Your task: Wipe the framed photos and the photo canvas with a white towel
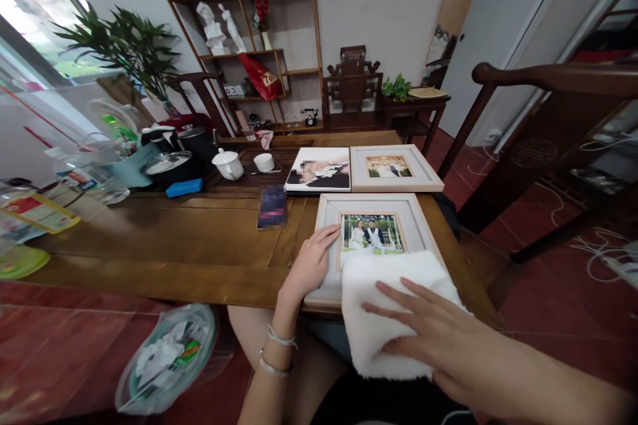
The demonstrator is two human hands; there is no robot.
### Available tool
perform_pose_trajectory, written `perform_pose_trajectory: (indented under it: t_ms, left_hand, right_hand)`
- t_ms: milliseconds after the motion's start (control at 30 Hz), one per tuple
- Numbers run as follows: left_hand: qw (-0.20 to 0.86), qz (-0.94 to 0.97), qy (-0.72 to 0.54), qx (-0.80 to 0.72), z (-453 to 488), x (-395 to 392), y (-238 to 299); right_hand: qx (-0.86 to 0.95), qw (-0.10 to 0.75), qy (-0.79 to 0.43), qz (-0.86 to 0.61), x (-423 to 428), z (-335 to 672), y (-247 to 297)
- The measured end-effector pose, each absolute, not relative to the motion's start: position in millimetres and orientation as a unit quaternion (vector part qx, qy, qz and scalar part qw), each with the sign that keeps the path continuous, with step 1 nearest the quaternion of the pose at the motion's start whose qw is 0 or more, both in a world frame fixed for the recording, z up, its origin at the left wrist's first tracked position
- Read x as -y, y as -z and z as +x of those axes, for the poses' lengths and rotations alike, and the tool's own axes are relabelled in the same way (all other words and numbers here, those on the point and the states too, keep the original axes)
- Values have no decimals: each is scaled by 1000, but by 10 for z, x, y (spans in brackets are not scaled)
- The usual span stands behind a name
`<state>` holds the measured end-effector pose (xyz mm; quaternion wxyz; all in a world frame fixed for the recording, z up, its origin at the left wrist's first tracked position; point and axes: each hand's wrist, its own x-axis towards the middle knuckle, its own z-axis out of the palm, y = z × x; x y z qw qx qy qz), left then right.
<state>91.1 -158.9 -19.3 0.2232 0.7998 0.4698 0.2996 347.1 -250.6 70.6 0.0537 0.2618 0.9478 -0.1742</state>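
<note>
My right hand (423, 329) has its fingers spread over the folded white cloth (366, 299); whether they also pinch it, I can't tell. My left hand (310, 264) is unclenched, its fingertips resting on the near picture frame (423, 212). That frame sits close to my side of the table (214, 272), so I judge a hard drag toward 6 o'clock could slide it off, especially if the left fingers give too little hold. The thick cloth might also snag on the inner border. From my left fingertips, the frame's photo (371, 234) lies at 3 o'clock and the cloth at 4. Farther out, a black-and-white picture (326, 179) is near 12, a second frame (426, 176) at 2.
</note>
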Motion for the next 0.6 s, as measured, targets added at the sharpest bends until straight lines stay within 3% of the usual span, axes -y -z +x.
perform_pose_trajectory:
  t_ms: [200, 400, 600]
  left_hand:
    - [215, 805, -303, -462, 903, 1583, 222]
    - [215, 804, -305, -462, 890, 1577, 243]
    - [218, 803, -307, -463, 901, 1582, 234]
  right_hand:
    - [-937, -40, 10, 348, 1859, 3590, -304]
    - [-893, -63, -168, 412, 1079, 3662, -234]
    - [-915, -16, -88, 393, 1424, 3523, -277]
